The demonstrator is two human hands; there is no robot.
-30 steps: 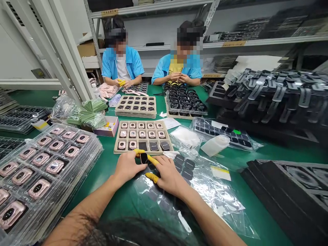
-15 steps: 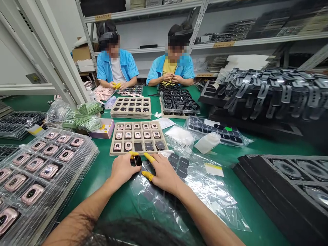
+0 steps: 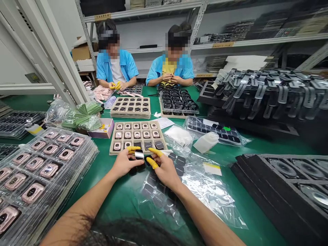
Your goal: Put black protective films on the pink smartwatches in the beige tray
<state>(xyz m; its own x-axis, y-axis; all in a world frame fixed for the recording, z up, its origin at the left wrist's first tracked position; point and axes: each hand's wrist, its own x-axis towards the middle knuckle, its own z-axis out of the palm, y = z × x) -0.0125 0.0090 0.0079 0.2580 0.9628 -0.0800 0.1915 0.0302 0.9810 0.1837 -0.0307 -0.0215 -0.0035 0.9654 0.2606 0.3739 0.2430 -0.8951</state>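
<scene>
Tilted since last frame: small square glossy-faced watch body [image 3: 139, 154], now reflecting white, pinched by left hand [image 3: 123, 163] near beige moulded tray [image 3: 111, 145]; right hand [image 3: 167, 169] half open alongside, can't tell if holding anything.

Yellow finger cots [image 3: 152, 163] on both hands [image 3: 167, 172], bare forearms [image 3: 102, 193], wispy dark hair [image 3: 143, 234]

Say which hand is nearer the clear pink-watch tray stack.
Left. The left hand is right of the tray stack, across some green table; the right hand is farther right.
</scene>
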